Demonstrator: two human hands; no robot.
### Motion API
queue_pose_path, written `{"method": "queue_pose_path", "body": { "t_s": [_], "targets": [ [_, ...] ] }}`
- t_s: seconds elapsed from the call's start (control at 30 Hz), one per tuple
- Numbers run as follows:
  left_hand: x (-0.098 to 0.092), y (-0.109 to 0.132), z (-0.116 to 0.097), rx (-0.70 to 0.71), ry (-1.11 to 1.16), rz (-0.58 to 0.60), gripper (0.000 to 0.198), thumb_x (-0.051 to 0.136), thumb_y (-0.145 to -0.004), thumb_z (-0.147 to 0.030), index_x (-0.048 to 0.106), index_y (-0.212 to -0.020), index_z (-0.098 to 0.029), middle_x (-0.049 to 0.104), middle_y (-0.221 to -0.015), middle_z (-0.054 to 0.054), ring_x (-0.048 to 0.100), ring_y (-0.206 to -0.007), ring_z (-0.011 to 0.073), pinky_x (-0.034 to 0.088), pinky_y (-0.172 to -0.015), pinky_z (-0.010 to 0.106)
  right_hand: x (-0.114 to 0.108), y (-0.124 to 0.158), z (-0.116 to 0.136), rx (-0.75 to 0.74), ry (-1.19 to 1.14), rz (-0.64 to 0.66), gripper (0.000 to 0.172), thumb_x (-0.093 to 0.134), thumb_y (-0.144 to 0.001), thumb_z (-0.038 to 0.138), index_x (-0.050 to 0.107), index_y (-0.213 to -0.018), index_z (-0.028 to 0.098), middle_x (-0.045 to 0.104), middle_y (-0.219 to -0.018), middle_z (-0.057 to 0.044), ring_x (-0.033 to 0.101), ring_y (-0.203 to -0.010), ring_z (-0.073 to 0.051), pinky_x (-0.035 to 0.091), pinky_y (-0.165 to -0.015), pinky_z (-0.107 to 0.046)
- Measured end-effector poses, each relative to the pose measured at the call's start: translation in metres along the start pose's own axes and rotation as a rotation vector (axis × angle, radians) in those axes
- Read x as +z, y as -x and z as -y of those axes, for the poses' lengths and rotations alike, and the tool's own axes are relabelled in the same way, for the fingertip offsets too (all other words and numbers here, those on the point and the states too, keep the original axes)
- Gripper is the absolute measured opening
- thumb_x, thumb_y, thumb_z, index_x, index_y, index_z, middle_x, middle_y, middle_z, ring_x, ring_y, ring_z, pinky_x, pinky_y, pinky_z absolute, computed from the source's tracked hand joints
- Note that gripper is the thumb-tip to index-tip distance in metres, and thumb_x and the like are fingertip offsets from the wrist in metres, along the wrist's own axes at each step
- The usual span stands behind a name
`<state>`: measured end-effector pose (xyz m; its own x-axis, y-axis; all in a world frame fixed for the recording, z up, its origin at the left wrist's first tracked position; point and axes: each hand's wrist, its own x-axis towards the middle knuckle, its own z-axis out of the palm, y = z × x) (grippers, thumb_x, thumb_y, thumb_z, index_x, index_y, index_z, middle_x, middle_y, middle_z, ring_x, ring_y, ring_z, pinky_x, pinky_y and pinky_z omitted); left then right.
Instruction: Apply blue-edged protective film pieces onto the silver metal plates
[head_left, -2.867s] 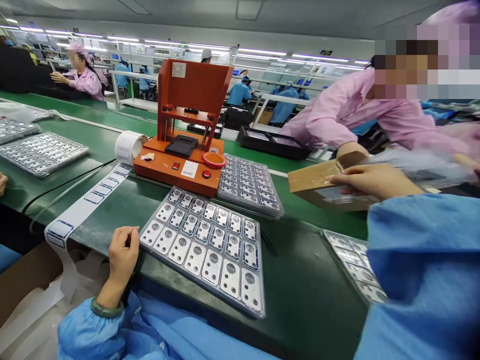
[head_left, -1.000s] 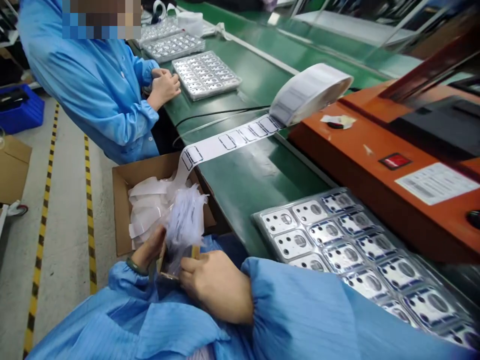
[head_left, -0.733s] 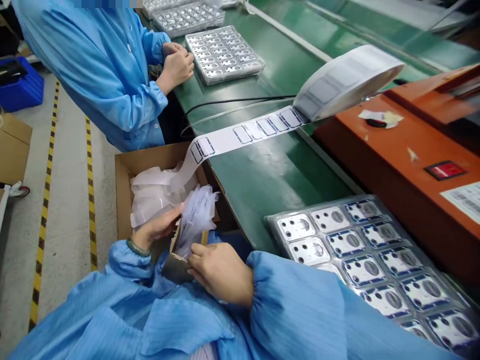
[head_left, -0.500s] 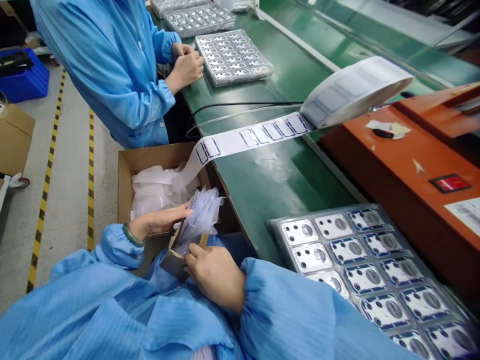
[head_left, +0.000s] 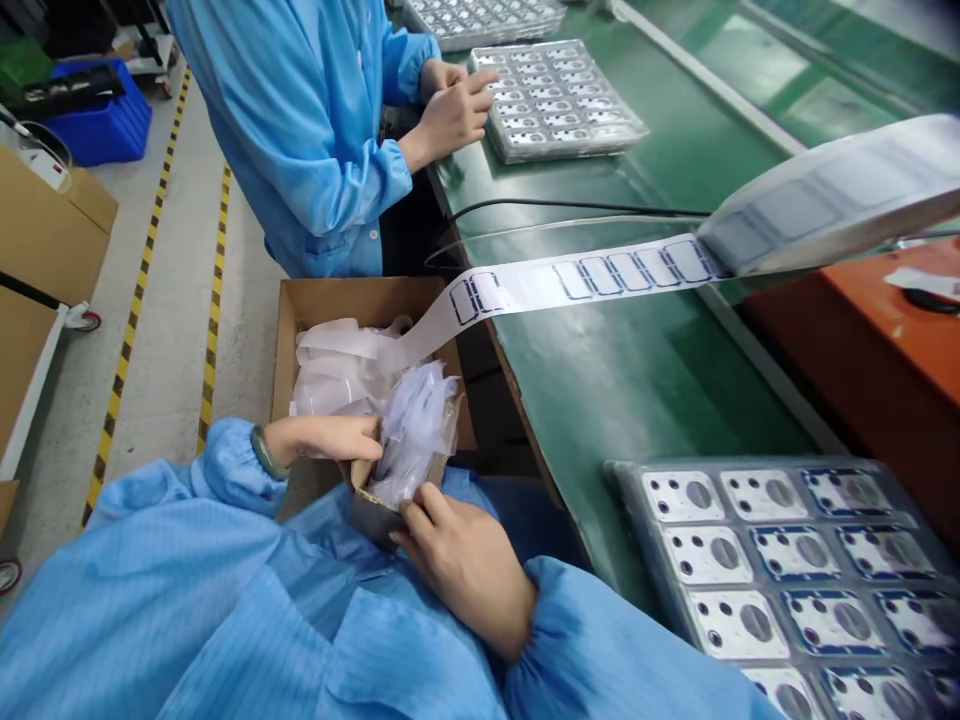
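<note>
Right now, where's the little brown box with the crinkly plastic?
In the head view, the little box is a bit left of and below the middle, between the left hand and the right hand, near the bigger carton.

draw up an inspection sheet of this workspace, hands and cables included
Surface: green table, tray of metal plates on it
Job's things: small cardboard box stuffed with translucent plastic
Clutter: label strip runs into a carton of loose pale strips
Hands: left hand touching the box's rim, grip unclear; right hand pinching its near edge
Cables: dark cable across the table
Surroundings: co-worker in blue, blue bin, striped floor lines
</note>
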<state>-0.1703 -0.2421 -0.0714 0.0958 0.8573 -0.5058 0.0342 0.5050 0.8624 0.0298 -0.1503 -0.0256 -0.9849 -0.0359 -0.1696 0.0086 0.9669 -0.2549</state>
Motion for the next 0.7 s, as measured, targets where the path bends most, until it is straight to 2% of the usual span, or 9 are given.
{"method": "queue_pose_path", "body": {
  "t_s": [0.17, 0.27, 0.33, 0.4, 0.43, 0.5, 0.57, 0.63, 0.7],
  "targets": [
    [0.005, 0.010, -0.009, 0.050, -0.143, -0.103, 0.058, 0.048, -0.075, -0.015, 0.046, -0.133, -0.015, 0.060, -0.124, 0.007, 0.049, -0.120, 0.0233, 0.037, -0.107, 0.037, 0.006, -0.011, 0.011, 0.050, 0.045, 0.038, 0.012, 0.058, -0.089, 0.021, 0.066, -0.081, 0.018, 0.066, -0.081, -0.002, 0.061, -0.066, -0.015, 0.033, -0.052, -0.029],
    [-0.009, 0.011, -0.010, 0.046, -0.121, -0.034, 0.058, 0.052, -0.082, -0.027, 0.043, -0.139, -0.018, 0.057, -0.132, 0.009, 0.057, -0.114, 0.0235, 0.050, -0.092, 0.033, 0.012, -0.011, 0.007, 0.057, 0.023, -0.001, 0.019, 0.054, -0.091, 0.018, 0.066, -0.076, 0.018, 0.066, -0.076, -0.001, 0.061, -0.063, -0.013, 0.032, -0.053, -0.028],
    [-0.028, 0.001, -0.007, 0.075, -0.031, -0.095, 0.052, 0.048, -0.088, -0.036, 0.045, -0.138, -0.022, 0.054, -0.137, 0.010, 0.063, -0.107, 0.0234, 0.055, -0.079, 0.033, 0.016, -0.006, 0.003, 0.086, -0.013, -0.050, 0.021, 0.053, -0.092, 0.022, 0.066, -0.076, 0.018, 0.065, -0.073, 0.000, 0.060, -0.061, -0.012, 0.032, -0.054, -0.028],
    [-0.045, -0.022, -0.003, 0.125, -0.033, -0.389, 0.047, 0.039, -0.093, -0.031, 0.045, -0.138, -0.022, 0.049, -0.142, 0.010, 0.060, -0.113, 0.0233, 0.055, -0.083, 0.036, 0.020, 0.004, 0.000, 0.137, -0.047, -0.094, 0.023, 0.053, -0.092, 0.026, 0.066, -0.074, 0.019, 0.065, -0.071, 0.000, 0.060, -0.059, -0.011, 0.032, -0.053, -0.027],
    [-0.051, -0.039, -0.002, 0.133, -0.050, -0.492, 0.048, 0.035, -0.093, -0.025, 0.040, -0.141, -0.020, 0.040, -0.148, 0.012, 0.053, -0.123, 0.0238, 0.051, -0.093, 0.039, 0.022, 0.010, 0.001, 0.166, -0.068, -0.115, 0.024, 0.053, -0.092, 0.027, 0.066, -0.074, 0.020, 0.064, -0.070, 0.000, 0.060, -0.058, -0.011, 0.033, -0.053, -0.027],
    [-0.055, -0.079, -0.002, 0.150, -0.110, -0.638, 0.048, 0.039, -0.091, -0.018, 0.042, -0.139, -0.012, 0.040, -0.147, 0.016, 0.040, -0.135, 0.0268, 0.038, -0.109, 0.044, 0.026, 0.025, 0.004, 0.236, -0.127, -0.158, 0.025, 0.051, -0.093, 0.027, 0.066, -0.074, 0.021, 0.064, -0.070, 0.001, 0.061, -0.060, -0.011, 0.036, -0.055, -0.025],
    [-0.049, -0.121, -0.009, 0.200, -0.176, -0.672, 0.041, 0.045, -0.091, -0.018, 0.050, -0.131, -0.010, 0.045, -0.141, 0.017, 0.036, -0.136, 0.0280, 0.029, -0.114, 0.047, 0.030, 0.037, 0.008, 0.296, -0.197, -0.204, 0.025, 0.050, -0.093, 0.026, 0.066, -0.074, 0.022, 0.065, -0.071, 0.001, 0.061, -0.060, -0.011, 0.038, -0.055, -0.024],
    [-0.035, -0.156, -0.020, 0.272, -0.234, -0.602, 0.034, 0.052, -0.091, -0.024, 0.055, -0.123, -0.014, 0.050, -0.134, 0.015, 0.046, -0.127, 0.0270, 0.037, -0.107, 0.050, 0.030, 0.046, 0.012, 0.291, -0.225, -0.258, 0.024, 0.051, -0.092, 0.023, 0.065, -0.073, 0.022, 0.066, -0.070, 0.002, 0.062, -0.059, -0.011, 0.039, -0.054, -0.024],
    [-0.020, -0.181, -0.036, 0.351, -0.276, -0.467, 0.033, 0.055, -0.090, -0.032, 0.056, -0.120, -0.016, 0.055, -0.127, 0.011, 0.055, -0.113, 0.0235, 0.048, -0.096, 0.047, 0.026, 0.051, 0.013, 0.210, -0.239, -0.223, 0.016, 0.056, -0.087, 0.025, 0.063, -0.073, 0.022, 0.066, -0.067, 0.002, 0.061, -0.055, -0.012, 0.038, -0.050, -0.026]
  ]
}}
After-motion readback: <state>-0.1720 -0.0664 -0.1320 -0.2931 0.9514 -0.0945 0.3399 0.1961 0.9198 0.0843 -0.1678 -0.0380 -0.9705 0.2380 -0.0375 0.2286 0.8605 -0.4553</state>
